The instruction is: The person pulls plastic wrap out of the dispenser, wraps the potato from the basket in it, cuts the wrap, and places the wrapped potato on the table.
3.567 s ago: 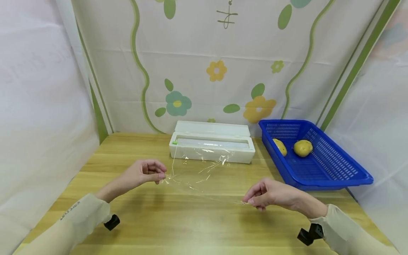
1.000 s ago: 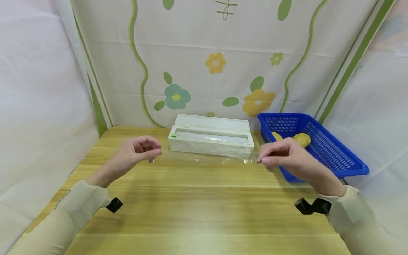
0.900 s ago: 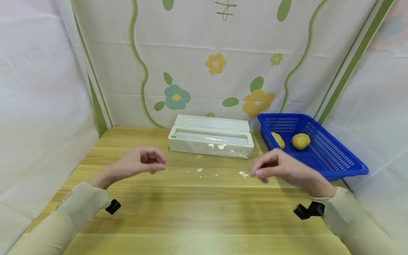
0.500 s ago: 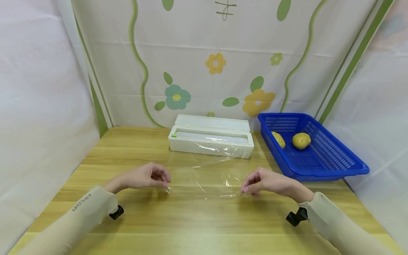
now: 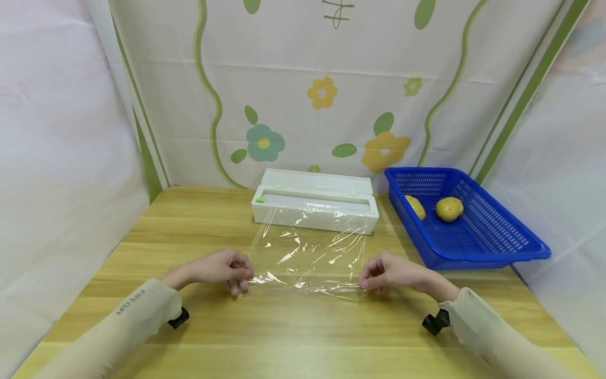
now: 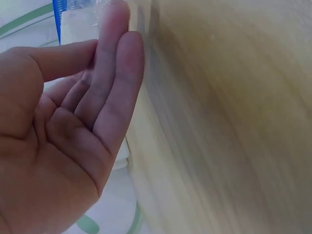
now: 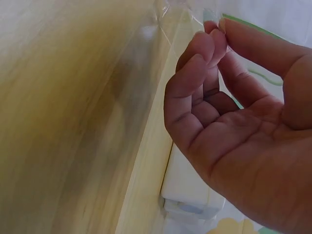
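Note:
A sheet of clear plastic wrap (image 5: 303, 255) stretches from a white dispenser box (image 5: 314, 218) toward me, wrinkled and shiny, just over the table. At its near left corner my left hand (image 5: 222, 268) pinches the film between thumb and fingers. My right hand (image 5: 395, 273) pinches the near right corner the same way. The box stands with its lid raised, the roll visible inside and a small green piece (image 5: 260, 200) at its left end. In the right wrist view, the film (image 7: 170, 14) meets the fingertips of my right hand (image 7: 229, 112).
To the right of the box stands a blue perforated basket (image 5: 478, 258) with two potatoes in it, one potato (image 5: 449, 209) in full view and the other potato (image 5: 415, 207) partly behind the basket wall. A flower-patterned cloth (image 5: 293, 79) hangs behind the wooden table (image 5: 303, 337).
Both hands rose with the film, the right one passing near the basket, then came down toward me. The film now lies spread lower, in front of the box. The box and basket stay put.

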